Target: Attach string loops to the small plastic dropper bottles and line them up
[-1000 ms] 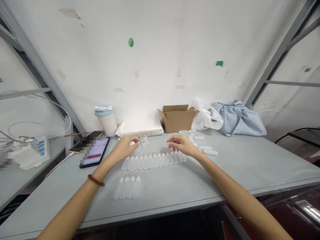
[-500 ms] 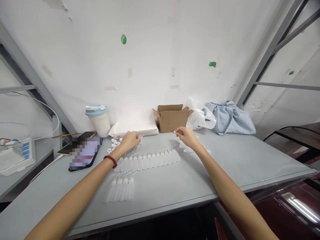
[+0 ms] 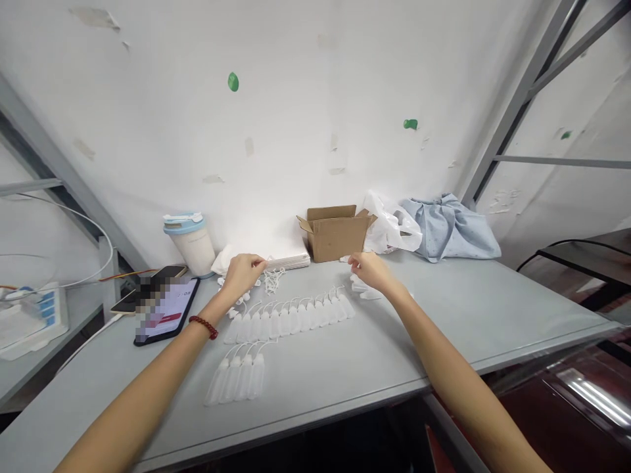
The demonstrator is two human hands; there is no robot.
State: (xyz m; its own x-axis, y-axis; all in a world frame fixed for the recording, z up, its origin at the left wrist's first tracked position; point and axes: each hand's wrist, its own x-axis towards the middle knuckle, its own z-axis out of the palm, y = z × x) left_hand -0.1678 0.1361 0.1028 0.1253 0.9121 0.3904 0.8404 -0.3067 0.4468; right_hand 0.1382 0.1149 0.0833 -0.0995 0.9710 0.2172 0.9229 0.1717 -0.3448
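Observation:
Over a small heap of thin white curved pieces (image 3: 274,281), my left hand (image 3: 241,272) has its fingertips pinched together; whatever is between them is too small to name. My right hand (image 3: 372,269) is also closed in a pinch, with a small white piece (image 3: 344,259) at its fingertips that I cannot make out. Below it lie loose clear plastic bottles (image 3: 365,287), partly covered by the hand. A long row of small translucent bottles (image 3: 290,320) with thin bent white tubes lies mid-table, and a shorter row of such bottles (image 3: 236,379) lies nearer the front edge.
Small white parts (image 3: 240,301) lie beside my left wrist. Phones (image 3: 180,305) and a blue-lidded cup (image 3: 191,246) stand left. Along the wall are a white stack (image 3: 290,257), an open cardboard box (image 3: 338,238), a white plastic bag (image 3: 392,226) and a light blue cloth bundle (image 3: 451,230).
My left hand has lifted and moved slightly left, off the heap of thin white pieces, which now shows more fully. My right hand stays near the same place. The view has shifted slightly.

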